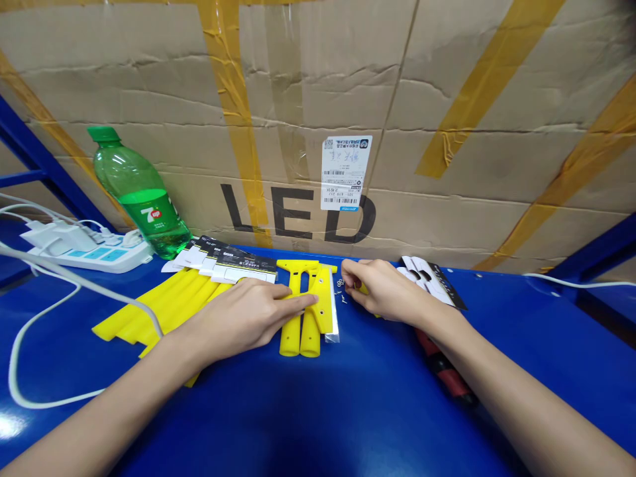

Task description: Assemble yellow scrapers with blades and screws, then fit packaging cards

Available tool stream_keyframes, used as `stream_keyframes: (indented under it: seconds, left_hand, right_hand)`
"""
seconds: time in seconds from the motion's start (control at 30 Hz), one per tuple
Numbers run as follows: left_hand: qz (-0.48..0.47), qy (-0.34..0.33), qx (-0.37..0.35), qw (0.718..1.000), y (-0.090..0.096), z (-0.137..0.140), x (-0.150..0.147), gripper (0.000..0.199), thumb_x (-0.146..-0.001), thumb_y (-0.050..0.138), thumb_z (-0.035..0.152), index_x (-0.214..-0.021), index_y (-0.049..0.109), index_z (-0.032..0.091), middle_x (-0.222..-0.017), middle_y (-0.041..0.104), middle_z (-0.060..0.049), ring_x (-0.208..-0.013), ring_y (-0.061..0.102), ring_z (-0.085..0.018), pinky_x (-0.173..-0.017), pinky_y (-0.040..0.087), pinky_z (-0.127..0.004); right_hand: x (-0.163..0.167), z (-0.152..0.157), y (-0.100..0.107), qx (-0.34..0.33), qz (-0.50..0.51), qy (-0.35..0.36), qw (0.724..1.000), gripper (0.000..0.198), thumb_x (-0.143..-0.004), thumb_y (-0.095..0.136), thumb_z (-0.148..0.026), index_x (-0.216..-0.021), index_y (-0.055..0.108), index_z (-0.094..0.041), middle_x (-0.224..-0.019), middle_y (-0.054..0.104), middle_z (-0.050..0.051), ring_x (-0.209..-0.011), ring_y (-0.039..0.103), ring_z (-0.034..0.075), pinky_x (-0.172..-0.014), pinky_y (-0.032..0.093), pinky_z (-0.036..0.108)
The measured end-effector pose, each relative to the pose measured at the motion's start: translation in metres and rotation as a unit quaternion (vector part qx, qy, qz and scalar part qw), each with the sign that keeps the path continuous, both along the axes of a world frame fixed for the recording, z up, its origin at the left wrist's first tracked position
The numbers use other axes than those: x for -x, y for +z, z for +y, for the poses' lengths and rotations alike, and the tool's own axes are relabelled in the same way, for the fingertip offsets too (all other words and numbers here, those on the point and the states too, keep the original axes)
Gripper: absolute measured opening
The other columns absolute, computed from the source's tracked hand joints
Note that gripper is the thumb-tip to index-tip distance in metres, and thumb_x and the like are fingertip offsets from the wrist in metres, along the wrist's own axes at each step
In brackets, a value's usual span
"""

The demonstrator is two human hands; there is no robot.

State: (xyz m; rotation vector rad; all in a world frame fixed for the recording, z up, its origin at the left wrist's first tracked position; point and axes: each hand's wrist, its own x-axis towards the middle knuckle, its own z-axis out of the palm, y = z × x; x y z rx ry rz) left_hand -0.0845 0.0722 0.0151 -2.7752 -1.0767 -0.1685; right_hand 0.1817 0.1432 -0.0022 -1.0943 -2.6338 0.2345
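Note:
Two yellow plastic scraper handles (289, 336) lie side by side on the blue table. On the right one is a yellow blade plate (324, 301) with two holes, and a clear strip shows along its right edge. My left hand (248, 311) reaches across the handles, its index finger stretched out onto the plate. My right hand (380, 288) is closed in a pinch just right of the plate; what its fingertips hold is hidden. Several small screws (342, 299) and metal nuts or washers (340, 283) lie between the plate and that hand. Something yellow shows partly under the right hand.
More yellow handles (149, 311) and black-and-white cards (243, 265) lie at left. Behind them stand a green bottle (144, 199) and a white power strip (119, 255) with cables. Other cards (432, 281) and a red-black tool (450, 377) lie at right. A cardboard box (308, 86) fills the back.

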Motion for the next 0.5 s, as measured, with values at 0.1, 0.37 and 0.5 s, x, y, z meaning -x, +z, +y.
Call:
stream_keyframes:
  seconds: [0.1,0.37,0.5]
  left_hand:
    - [-0.008,0.004,-0.005,1.000,0.000,0.001,0.000,0.040,-0.101,0.043,0.023,-0.136,0.063,0.024,-0.086,0.072,-0.006,-0.067,0.066,-0.022,-0.060,0.047,-0.032]
    - [-0.112,-0.004,0.016,0.994,0.001,0.001,0.002,0.036,-0.100,0.048,0.020,-0.131,0.066,0.022,-0.086,0.072,-0.004,-0.070,0.065,-0.018,-0.064,0.045,-0.028]
    - [-0.139,-0.001,0.034,0.990,0.002,0.002,0.003,0.035,-0.100,0.050,0.019,-0.130,0.067,0.022,-0.085,0.072,-0.004,-0.068,0.064,-0.017,-0.063,0.044,-0.027]
  right_hand:
    - [0.003,-0.012,0.010,-0.034,0.073,0.031,0.996,0.023,-0.083,0.059,-0.009,-0.081,0.041,-0.023,-0.078,0.058,0.000,-0.070,0.052,0.016,-0.063,0.033,0.027]
    - [0.020,-0.040,0.014,-0.141,0.137,0.165,0.966,0.020,-0.096,0.052,-0.009,-0.078,0.053,-0.019,-0.075,0.063,0.004,-0.070,0.053,0.016,-0.069,0.040,0.030]
    - [0.022,-0.047,0.014,-0.201,0.095,0.178,0.959,0.021,-0.096,0.051,-0.008,-0.079,0.062,-0.014,-0.078,0.067,0.008,-0.075,0.056,0.019,-0.069,0.042,0.032]
